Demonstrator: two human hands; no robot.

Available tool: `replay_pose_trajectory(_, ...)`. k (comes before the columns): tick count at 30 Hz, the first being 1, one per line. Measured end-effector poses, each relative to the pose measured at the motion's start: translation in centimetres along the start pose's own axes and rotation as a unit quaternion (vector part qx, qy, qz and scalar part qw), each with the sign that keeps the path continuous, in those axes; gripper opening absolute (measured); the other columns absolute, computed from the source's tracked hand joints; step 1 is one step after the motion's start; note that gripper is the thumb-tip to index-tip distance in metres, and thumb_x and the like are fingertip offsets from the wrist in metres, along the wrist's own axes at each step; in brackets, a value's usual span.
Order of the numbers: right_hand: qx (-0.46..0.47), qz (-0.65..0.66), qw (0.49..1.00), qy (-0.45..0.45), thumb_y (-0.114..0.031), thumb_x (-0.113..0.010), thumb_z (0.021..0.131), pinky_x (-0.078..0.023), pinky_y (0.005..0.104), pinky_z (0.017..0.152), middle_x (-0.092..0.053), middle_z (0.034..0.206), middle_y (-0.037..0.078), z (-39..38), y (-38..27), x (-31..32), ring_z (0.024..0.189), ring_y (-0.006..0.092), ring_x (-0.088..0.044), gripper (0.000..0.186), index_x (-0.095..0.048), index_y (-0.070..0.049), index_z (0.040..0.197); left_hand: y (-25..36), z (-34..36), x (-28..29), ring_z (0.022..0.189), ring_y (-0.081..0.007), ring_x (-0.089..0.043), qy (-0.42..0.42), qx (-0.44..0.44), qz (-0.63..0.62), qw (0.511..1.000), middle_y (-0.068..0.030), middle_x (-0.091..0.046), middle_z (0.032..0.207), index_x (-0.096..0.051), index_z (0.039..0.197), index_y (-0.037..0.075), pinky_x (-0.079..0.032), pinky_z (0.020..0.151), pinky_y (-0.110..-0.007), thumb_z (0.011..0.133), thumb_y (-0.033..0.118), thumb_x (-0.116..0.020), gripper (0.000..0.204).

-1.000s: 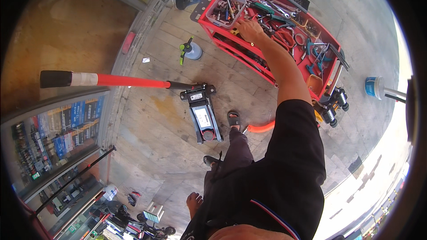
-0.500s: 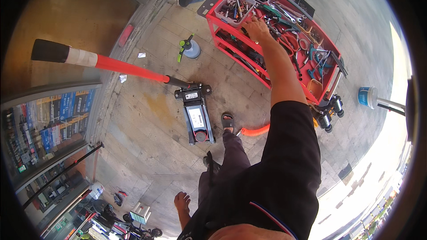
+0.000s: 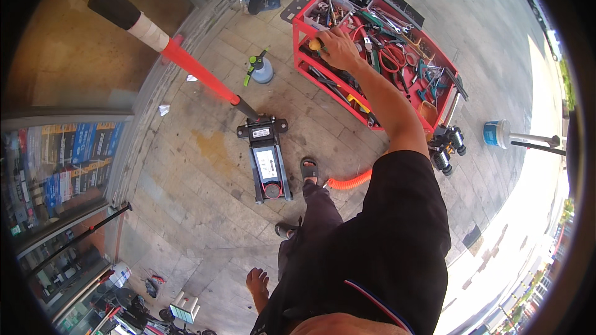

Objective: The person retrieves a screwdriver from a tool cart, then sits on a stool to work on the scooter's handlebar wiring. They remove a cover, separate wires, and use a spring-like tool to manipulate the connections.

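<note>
My right hand (image 3: 340, 51) reaches over the near left edge of the red tool cart (image 3: 297, 40), fingers curled. A yellow rounded handle end (image 3: 315, 44) sticks out on the left side of that hand; the rest of the tool is hidden, so its kind is unclear. Just beyond the fingers stands a clear plastic bin (image 3: 316, 17) of loose small tools. Pliers, wrenches and red-handled tools (image 3: 391, 57) lie in the cart's top tray. My left hand (image 3: 257, 281) hangs low by my leg, fingers apart, with nothing in it.
A floor jack (image 3: 267, 161) with a long red handle (image 3: 198, 71) stands ahead of my feet. Beyond it is a spray bottle (image 3: 262, 69). An orange coiled hose (image 3: 349, 181) lies by my foot. A white bucket (image 3: 495, 133) stands at right, shelves of boxes (image 3: 74, 161) at left.
My right hand has moved left along the cart's edge, and the yellow handle end now shows in it. The whole view has shifted slightly. My left hand still hangs low.
</note>
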State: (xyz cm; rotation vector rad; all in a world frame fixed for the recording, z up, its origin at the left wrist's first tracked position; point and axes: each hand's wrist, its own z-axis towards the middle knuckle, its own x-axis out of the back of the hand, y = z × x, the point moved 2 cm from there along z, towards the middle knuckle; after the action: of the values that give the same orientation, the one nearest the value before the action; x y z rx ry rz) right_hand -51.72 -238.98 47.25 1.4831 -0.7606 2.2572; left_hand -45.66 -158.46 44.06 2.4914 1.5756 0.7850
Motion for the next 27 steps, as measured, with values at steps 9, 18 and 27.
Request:
replay_pose_trajectory(9,-0.006,0.257,0.965,0.061,-0.006,-0.076,0.076,-0.049,0.0402,0.085,-0.063,0.109,0.013,-18.3,-33.8,-1.3,0.095,0.0313,-0.06,0.057,-0.054,-0.005,0.129,-11.7,5.1,10.8,0.087,-0.0213,-0.068,0.011,-0.04,-0.173,0.984,-0.0103,-0.068,0.108,-0.059,0.127,0.003,-0.053,0.068,-0.033,0.093,0.029,-0.063,0.043)
replay_pose_trajectory(18,0.032,0.432,0.883,-0.181,-0.018,-0.078,0.087,-0.049,0.0334,0.085,-0.057,0.107,0.011,-32.3,-62.7,-14.5,0.093,0.0202,-0.058,0.05,-0.048,0.001,0.121,-30.4,8.2,27.6,0.083,-0.0189,-0.065,0.125,0.013,-0.324,0.938,-0.0076,-0.068,0.101,-0.064,0.118,0.001,-0.052,0.07,-0.033,0.092,0.029,-0.062,0.039)
replay_pose_trajectory(27,-0.085,0.342,0.859,-0.372,-0.015,-0.079,0.083,-0.05,0.0267,0.055,-0.061,0.088,0.01,-31.9,-81.0,-26.4,0.066,0.0152,-0.061,0.042,-0.047,-0.001,0.109,-38.5,12.2,36.1,0.061,-0.0101,-0.056,0.224,0.071,-0.665,0.709,-0.0026,-0.061,0.082,-0.057,0.11,0.002,-0.043,0.05,-0.023,0.095,0.022,-0.064,0.027)
